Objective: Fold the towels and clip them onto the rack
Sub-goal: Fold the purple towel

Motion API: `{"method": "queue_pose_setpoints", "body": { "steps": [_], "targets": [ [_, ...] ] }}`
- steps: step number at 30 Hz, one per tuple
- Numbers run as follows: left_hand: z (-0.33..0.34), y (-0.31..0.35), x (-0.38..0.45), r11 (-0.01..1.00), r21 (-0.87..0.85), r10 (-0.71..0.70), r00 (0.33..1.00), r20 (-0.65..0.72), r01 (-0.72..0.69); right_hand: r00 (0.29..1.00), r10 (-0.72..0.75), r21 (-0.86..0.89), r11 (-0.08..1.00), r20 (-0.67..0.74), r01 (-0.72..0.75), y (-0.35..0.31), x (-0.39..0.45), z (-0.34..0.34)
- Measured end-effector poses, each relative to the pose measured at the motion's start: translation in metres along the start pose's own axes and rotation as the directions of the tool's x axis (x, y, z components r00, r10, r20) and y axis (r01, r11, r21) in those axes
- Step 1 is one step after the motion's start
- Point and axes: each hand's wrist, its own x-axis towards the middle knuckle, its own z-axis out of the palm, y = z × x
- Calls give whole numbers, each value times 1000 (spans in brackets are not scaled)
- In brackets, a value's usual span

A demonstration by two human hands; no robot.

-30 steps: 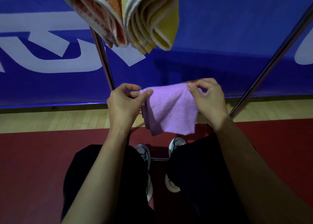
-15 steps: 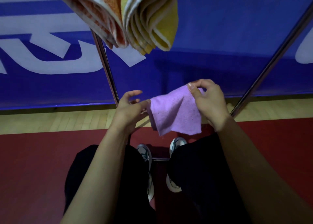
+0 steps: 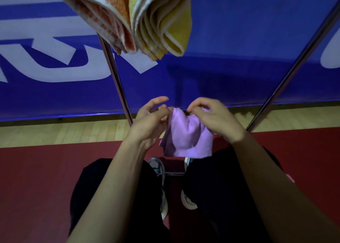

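A small purple towel hangs folded in front of me, between my two hands. My right hand pinches its top right edge with curled fingers. My left hand pinches the top left corner, its forefinger sticking out straight above. Overhead, a folded orange towel and a folded yellow towel hang side by side from the rack, whose top is out of view.
Two slanted metal rack poles run down, one to the left of my hands, one to the right. A blue banner with white letters stands behind. My legs and shoes stand on a red floor.
My hands have come closer together, bunching the purple towel narrower. The left hand let go of the corner half a second ago and now pinches the top edge again.
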Motion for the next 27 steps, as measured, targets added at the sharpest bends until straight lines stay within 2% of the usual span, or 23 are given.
{"method": "queue_pose_setpoints", "body": {
  "steps": [3,6,11,17,21,24,27],
  "targets": [
    [4,-6,0,994,81,79,997,8,-79,992,60,-76,996,111,-51,-7,-5,9],
    [4,-8,1,969,200,141,990,21,-142,987,94,-95,992,130,-82,-11,-4,11],
    [4,-9,-2,926,331,176,983,47,-182,994,39,-121,992,107,-25,-5,1,9],
    [5,-7,-8,884,412,197,975,104,-222,991,46,-107,994,123,-33,-3,-1,7],
    [3,-5,-7,828,502,240,967,83,-248,996,32,-151,988,79,-20,-2,0,9],
    [-2,-5,-4,793,549,274,959,67,-265,1000,9,-120,993,24,-6,-4,1,6],
    [-1,-6,-7,734,612,301,949,95,-294,999,-33,-103,994,28,36,-6,0,6]
  ]
}}
